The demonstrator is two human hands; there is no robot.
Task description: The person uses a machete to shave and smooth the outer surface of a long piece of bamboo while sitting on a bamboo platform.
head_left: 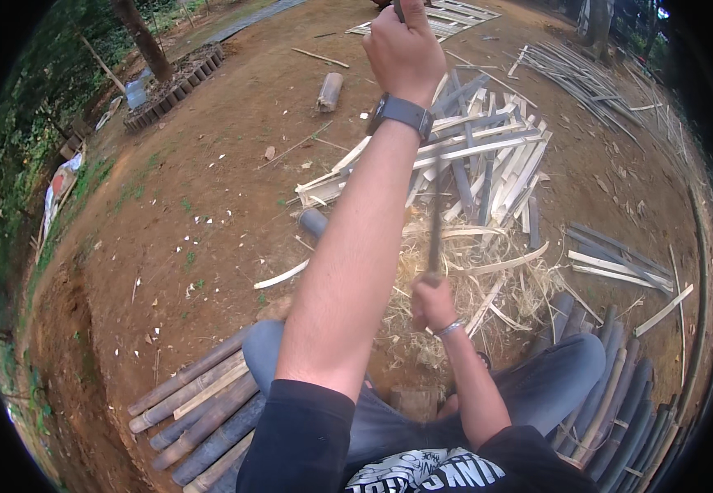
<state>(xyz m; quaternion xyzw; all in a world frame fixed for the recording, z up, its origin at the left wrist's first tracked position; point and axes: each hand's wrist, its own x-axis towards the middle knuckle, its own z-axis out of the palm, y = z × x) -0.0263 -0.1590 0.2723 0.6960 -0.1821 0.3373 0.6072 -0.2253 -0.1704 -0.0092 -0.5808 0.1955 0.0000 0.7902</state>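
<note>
My left arm [344, 271] stretches far forward, a dark watch on its wrist. At its end my left hand [406, 53] is closed in a fist around a dark narrow piece [399, 10], whose kind I cannot make out; little of it shows. Closer to my body, my right hand [432, 304] grips the handle of a long knife [436, 222]. Its thin dark blade points away from me, blurred, over pale shavings [467, 271] on the ground. Beyond the blade lies a heap of split bamboo strips [496, 164], partly covered by my left arm.
Bamboo poles lie in a row at left [209, 411], with more poles [607, 403] at right. Between my bent knees is a wooden block [416, 403]. A short log [329, 92] and more strips [578, 82] lie farther off on brown earth.
</note>
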